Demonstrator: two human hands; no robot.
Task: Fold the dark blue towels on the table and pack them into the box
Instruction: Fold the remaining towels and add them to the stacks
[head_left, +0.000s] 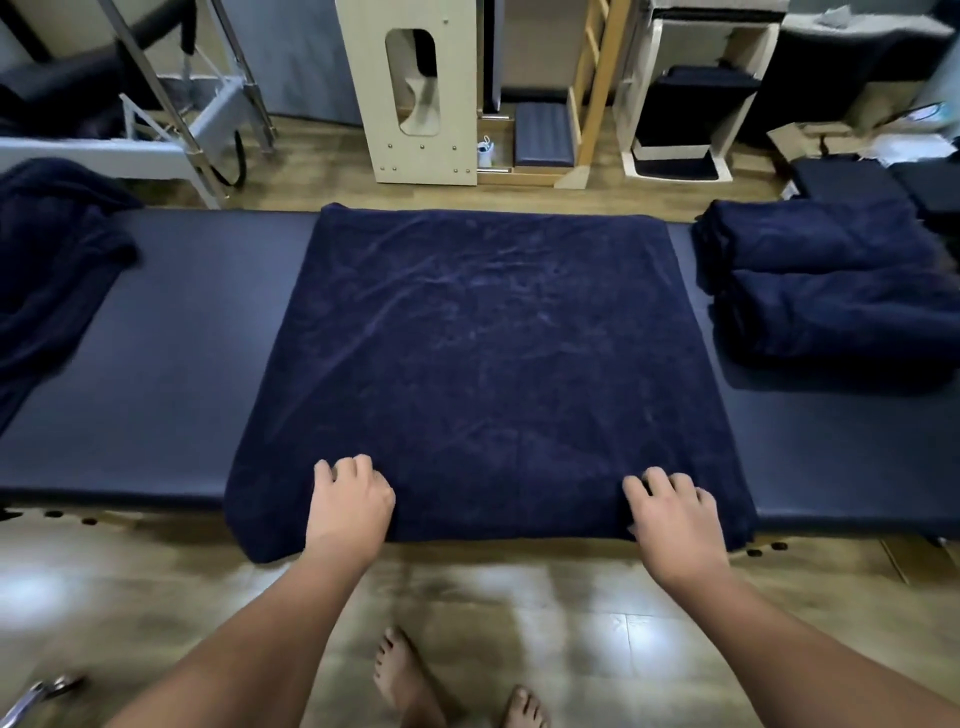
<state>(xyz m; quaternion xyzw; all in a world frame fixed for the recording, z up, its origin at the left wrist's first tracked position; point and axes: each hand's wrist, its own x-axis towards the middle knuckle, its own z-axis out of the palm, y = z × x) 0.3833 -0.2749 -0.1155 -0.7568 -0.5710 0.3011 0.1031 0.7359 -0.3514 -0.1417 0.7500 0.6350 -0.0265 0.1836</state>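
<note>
A dark blue terry towel (483, 364) is lying spread flat across the middle of the padded navy table (171, 364), its near edge hanging over the table's front. The left hand (353, 501) and right hand (672, 512) are resting on that near edge with fingers curled into the cloth. Folded dark blue towels (831, 280) are sitting stacked at the table's right end.
</note>
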